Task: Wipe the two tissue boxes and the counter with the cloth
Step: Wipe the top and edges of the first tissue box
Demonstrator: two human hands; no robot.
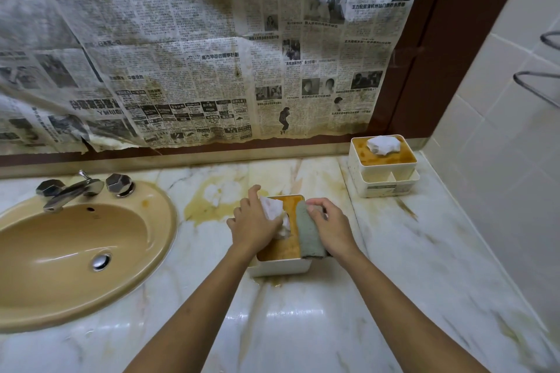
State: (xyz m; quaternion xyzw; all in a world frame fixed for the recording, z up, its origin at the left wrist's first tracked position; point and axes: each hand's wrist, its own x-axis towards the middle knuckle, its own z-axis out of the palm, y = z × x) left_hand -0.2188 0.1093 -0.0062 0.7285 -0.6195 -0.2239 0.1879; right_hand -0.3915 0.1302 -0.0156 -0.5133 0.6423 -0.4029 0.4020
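In the centre of the frame, the left hand (256,221) is gripping the white tissue tuft (272,207) sticking out of the nearer white plastic tissue box with an orange-brown top (281,266), its fingers curled around the tuft. The right hand (330,225) is pinching the grey-green folded cloth (309,233), holding it on the right side of that top. The second white tissue box (383,166) is standing at the upper right on the stained white marble counter (303,327), well apart. A beige oval sink (75,251) is sitting at the left.
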